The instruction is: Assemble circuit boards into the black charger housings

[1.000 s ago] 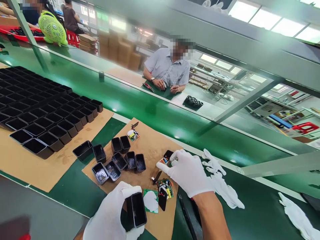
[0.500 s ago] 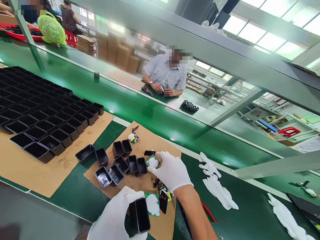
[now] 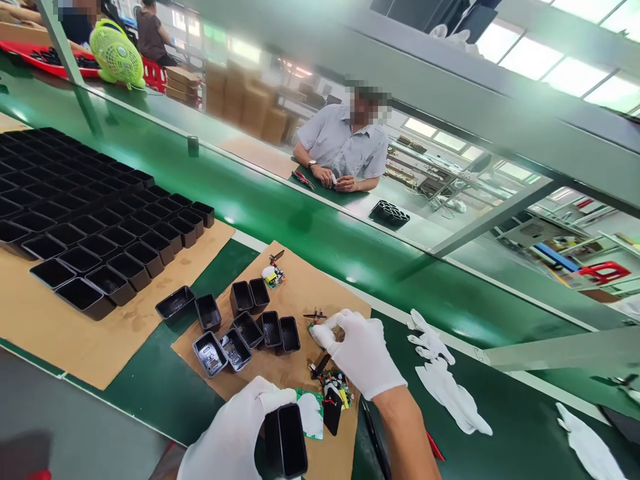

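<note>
My left hand (image 3: 235, 433), in a white glove, grips an empty black plastic case (image 3: 286, 441) at the bottom edge, its opening facing up. My right hand (image 3: 361, 353), also gloved, pinches a small circuit board (image 3: 315, 327) with black prongs just above the brown cardboard sheet (image 3: 295, 293). Two more circuit boards (image 3: 336, 388) lie on the cardboard below my right hand. Several loose black cases (image 3: 250, 320) sit to the left of it.
A large array of black cases (image 3: 85, 220) fills a second cardboard sheet at left. Another board (image 3: 273, 275) lies at the cardboard's far edge. Spare white gloves (image 3: 440, 380) lie on the green belt at right. A person sits across the conveyor (image 3: 345, 150).
My right hand has lifted the small circuit board off the cardboard and turned it, prongs now pointing left. My left hand still holds the case, slightly lower in view.
</note>
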The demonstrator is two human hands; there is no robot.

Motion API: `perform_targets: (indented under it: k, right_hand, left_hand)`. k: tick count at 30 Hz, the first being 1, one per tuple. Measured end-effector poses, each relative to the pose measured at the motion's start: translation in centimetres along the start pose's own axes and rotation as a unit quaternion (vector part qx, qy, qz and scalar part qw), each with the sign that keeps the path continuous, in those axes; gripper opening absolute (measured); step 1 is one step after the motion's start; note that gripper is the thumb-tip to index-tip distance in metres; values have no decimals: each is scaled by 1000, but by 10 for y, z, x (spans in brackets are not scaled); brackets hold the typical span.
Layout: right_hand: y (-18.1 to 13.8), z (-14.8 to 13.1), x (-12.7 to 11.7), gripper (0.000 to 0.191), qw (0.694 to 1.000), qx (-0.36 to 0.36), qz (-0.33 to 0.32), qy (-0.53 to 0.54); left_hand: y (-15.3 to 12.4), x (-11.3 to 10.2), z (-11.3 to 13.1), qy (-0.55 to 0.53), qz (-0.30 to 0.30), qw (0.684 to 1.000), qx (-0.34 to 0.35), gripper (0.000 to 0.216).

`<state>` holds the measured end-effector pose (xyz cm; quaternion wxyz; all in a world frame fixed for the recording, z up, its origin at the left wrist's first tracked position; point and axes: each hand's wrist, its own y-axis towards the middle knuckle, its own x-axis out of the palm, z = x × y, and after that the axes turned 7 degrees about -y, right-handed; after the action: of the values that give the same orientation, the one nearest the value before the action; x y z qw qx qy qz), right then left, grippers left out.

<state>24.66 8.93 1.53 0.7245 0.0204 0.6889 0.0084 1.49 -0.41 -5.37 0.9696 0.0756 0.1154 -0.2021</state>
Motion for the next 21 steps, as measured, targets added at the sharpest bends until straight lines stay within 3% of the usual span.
perform_targets:
  k: [4, 7, 12, 18, 21]
  right_hand:
    - [-2, -17, 8, 39, 997, 60, 46, -24]
    - [-2, -21, 11, 40, 994, 88, 66, -26]
    - [5, -11, 14, 29, 1000, 9, 15, 21]
    - [27, 2, 20, 63, 996, -55, -31, 68]
    - [42, 2, 21, 48, 989, -86, -68, 96]
  left_hand:
    - [-2, 0, 3, 4, 16, 1000, 6, 71]
    - [0, 1, 7, -10, 40, 999, 14, 69]
    - [2, 5, 8, -5, 62, 998, 7, 66]
    - [-1, 2, 4, 2, 23, 1000, -19, 73]
    - [0, -2, 4, -26, 4, 999, -27, 77]
